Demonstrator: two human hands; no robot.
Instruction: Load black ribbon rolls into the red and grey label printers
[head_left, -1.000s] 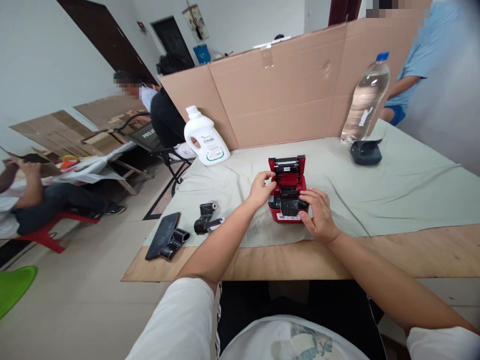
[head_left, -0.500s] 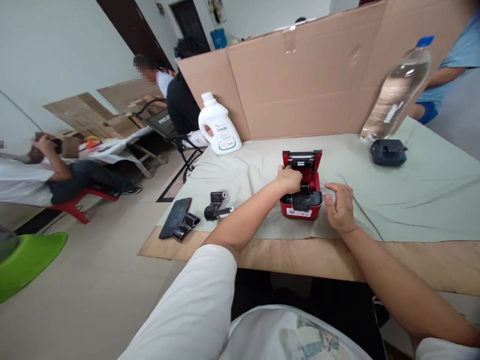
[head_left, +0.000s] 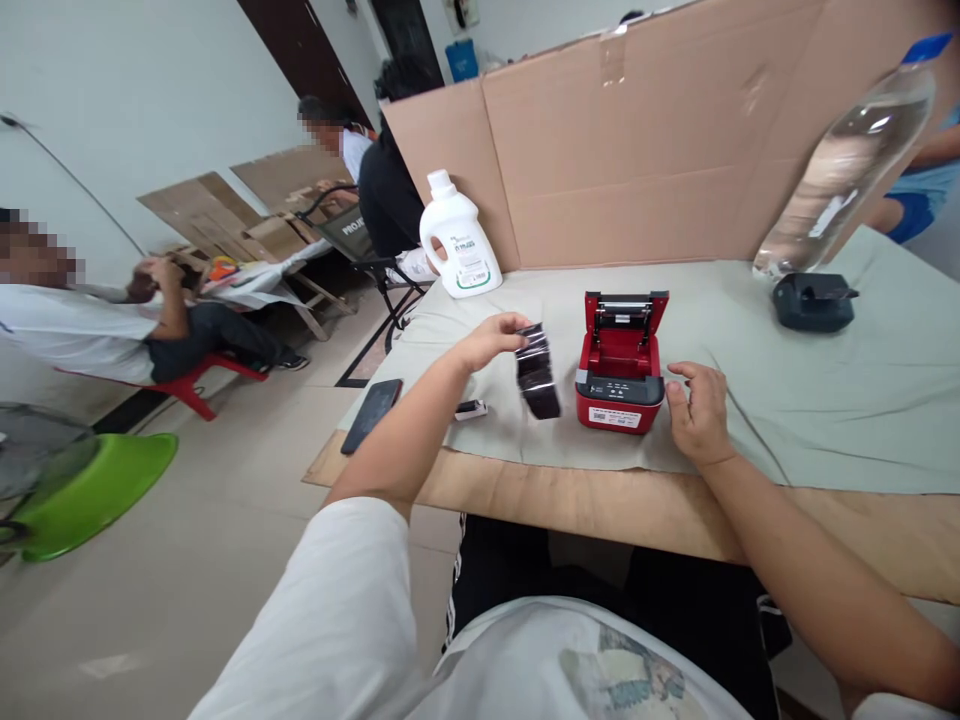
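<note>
A small red label printer [head_left: 619, 405] stands on the cloth with its lid raised and its red inner bay showing. To the left of it, my left hand [head_left: 496, 340] is closed on a strip of glossy black film [head_left: 538, 375], which hangs down from the fingertips. Whether a roll is tucked under the fingers is hidden. My right hand [head_left: 699, 408] rests close by the printer's right side, with thumb and fingers apart and nothing in it.
A dark flat piece [head_left: 373, 415] and a small white-edged piece [head_left: 471, 409] lie at left, partly behind my arm. Further back stand a white detergent bottle [head_left: 465, 250], a large water bottle [head_left: 847, 170], a black device [head_left: 814, 302] and a cardboard screen [head_left: 637, 160].
My left hand has come out of the printer and moved left, taking the black film with it. The printer's bay now shows bare red. My right hand stays beside the printer.
</note>
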